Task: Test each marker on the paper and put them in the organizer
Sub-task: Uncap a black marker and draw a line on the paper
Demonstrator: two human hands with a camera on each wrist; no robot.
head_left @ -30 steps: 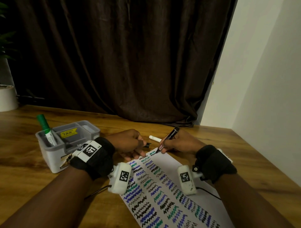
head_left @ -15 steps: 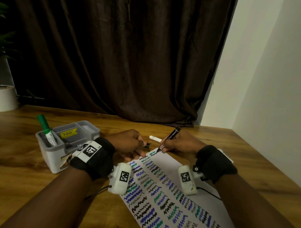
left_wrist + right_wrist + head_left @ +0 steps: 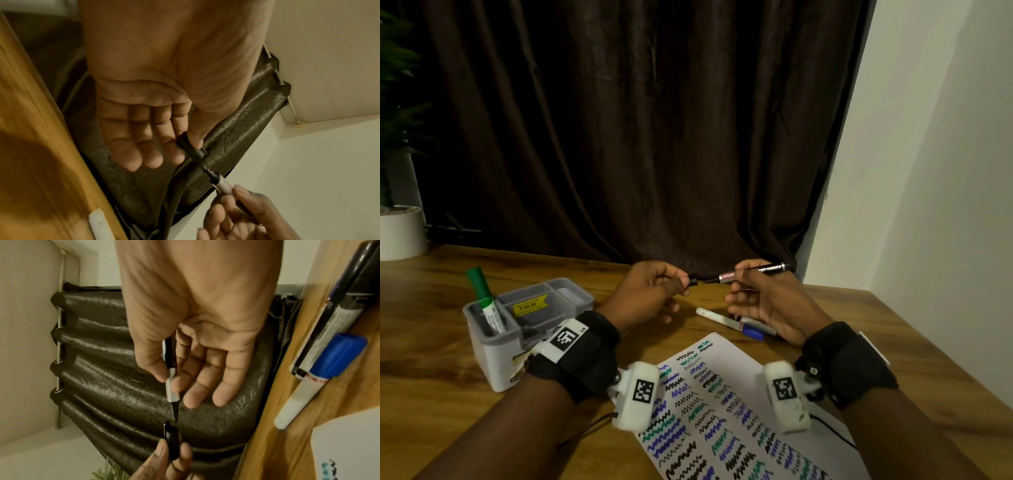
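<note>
Above the table my right hand (image 3: 748, 274) pinches a black marker (image 3: 756, 271) (image 3: 171, 369) level, its bare tip pointing left. My left hand (image 3: 678, 279) pinches the marker's black cap (image 3: 693, 280) (image 3: 190, 147) (image 3: 172, 439), open end facing the tip, a small gap between them. The white paper (image 3: 726, 346) with several rows of black, blue and green squiggles lies below both hands. A grey organizer (image 3: 493, 349) at the left holds a green marker (image 3: 482, 294) upright. A white marker (image 3: 717, 317) and a blue-capped marker (image 3: 753, 332) lie on the table under my right hand.
The wooden table (image 3: 431, 377) runs to a dark curtain (image 3: 637, 137) behind and a white wall (image 3: 928, 171) at the right. A white plant pot (image 3: 400, 231) stands at the far left. In the right wrist view a further black-capped marker (image 3: 349, 288) lies beside the blue-capped one.
My right hand has lifted the black marker off the paper and turned it level. My left hand has risen with the cap to meet its tip.
</note>
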